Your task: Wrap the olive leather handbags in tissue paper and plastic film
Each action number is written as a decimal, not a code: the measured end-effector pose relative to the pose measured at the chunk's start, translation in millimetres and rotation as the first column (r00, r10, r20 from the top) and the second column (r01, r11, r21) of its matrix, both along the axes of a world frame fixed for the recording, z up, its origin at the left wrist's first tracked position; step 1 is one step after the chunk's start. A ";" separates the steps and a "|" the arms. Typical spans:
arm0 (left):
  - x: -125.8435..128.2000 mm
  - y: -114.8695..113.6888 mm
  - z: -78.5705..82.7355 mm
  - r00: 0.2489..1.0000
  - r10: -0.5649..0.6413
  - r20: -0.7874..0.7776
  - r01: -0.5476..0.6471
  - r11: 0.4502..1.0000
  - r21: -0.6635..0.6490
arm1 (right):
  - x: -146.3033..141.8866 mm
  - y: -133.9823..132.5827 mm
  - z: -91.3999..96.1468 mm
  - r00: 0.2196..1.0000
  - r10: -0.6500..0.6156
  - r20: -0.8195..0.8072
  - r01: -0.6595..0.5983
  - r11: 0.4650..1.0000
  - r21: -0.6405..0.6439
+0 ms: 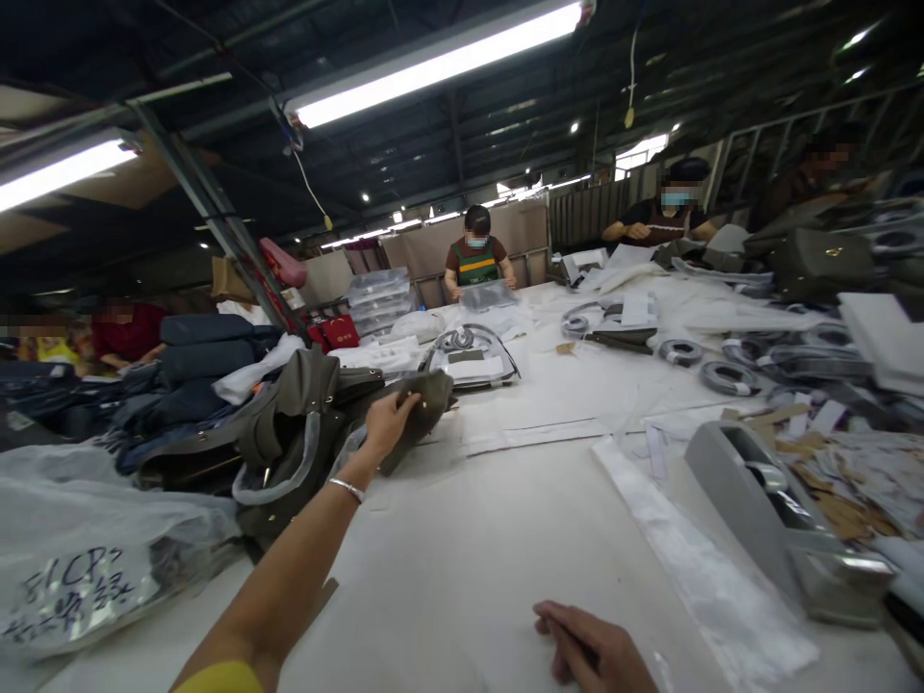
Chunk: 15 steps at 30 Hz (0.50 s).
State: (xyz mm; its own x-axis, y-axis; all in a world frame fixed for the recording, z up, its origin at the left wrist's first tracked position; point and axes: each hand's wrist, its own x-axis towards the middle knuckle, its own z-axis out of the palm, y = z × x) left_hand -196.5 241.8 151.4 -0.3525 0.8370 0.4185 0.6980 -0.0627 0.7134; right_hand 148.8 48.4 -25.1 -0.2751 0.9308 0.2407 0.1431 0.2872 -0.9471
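My left hand (388, 423) reaches forward and grips a dark olive leather bag (427, 409), thumb on top and fingers curled over its edge. The bag lies flattened at the end of a pile of olive handbags (289, 423), some with white wrapping round their handles. What the fingers do underneath is partly hidden. Low at the front, my right hand (596, 650) hovers over the white table (491, 549), fingers curled together and nothing visible in them. To its right lie a strip of white padding (707, 568) and a grey tape dispenser (772, 520).
A clear plastic bag with handwriting (87, 558) sits at the left front. Coiled grey straps (729, 377) and paper scraps (859, 472) cover the right side. Across the table a person (477, 255) handles a clear sheet; another person (668, 217) works farther right.
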 end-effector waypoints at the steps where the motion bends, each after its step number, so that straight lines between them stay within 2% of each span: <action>1: -1.1 0.3 14.2 0.995 0.034 0.097 -0.042 0.996 0.080 | 0.5 -0.7 1.8 1.000 -0.006 -0.008 0.006 1.000 -0.022; 3: -2.1 -3.6 41.6 0.953 0.061 0.298 -0.133 0.965 0.228 | 2.0 -0.9 5.9 1.000 -0.011 -0.025 0.009 0.997 -0.078; 5: 0.5 -14.8 63.4 0.883 0.025 0.468 -0.202 0.922 0.331 | 3.5 1.2 11.0 0.998 -0.016 -0.060 0.007 0.988 -0.151; 7: 9.1 -32.5 75.1 0.808 -0.045 0.587 -0.225 0.897 0.379 | 3.5 5.0 20.0 0.989 -0.009 -0.145 -0.027 0.970 -0.243; 8: 16.5 -43.5 76.0 0.776 -0.078 0.625 -0.222 0.895 0.387 | 2.7 7.2 26.8 0.977 -0.007 -0.215 -0.057 0.955 -0.290; 9: 26.0 -55.8 73.1 0.740 -0.113 0.663 -0.210 0.898 0.388 | 1.4 9.3 35.4 0.953 -0.008 -0.304 -0.097 0.940 -0.328; 11: 51.9 -85.3 55.4 0.661 -0.172 0.731 -0.179 0.909 0.376 | -1.5 12.4 56.4 0.865 -0.022 -0.501 -0.187 0.913 -0.363; 13: 84.0 -123.3 23.7 0.448 -0.274 0.851 -0.120 0.925 0.361 | -0.6 13.5 77.6 0.767 -0.051 -0.640 -0.230 0.909 -0.348; 14: 100.2 -146.1 4.4 0.384 -0.258 0.887 -0.093 0.945 0.315 | 3.2 13.1 85.8 0.749 -0.066 -0.659 -0.217 0.916 -0.338; 15: 115.0 -171.1 -15.8 0.342 -0.214 0.915 -0.044 0.969 0.243 | 10.1 11.9 91.4 0.769 -0.085 -0.633 -0.174 0.926 -0.336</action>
State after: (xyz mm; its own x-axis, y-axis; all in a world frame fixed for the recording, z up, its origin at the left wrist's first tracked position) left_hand -81.5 70.6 135.7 -0.5503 0.8348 0.0159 -0.4278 -0.2983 0.8533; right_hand 158.9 60.3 66.3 -0.2254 0.9738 0.0296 -0.5223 -0.0952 -0.8474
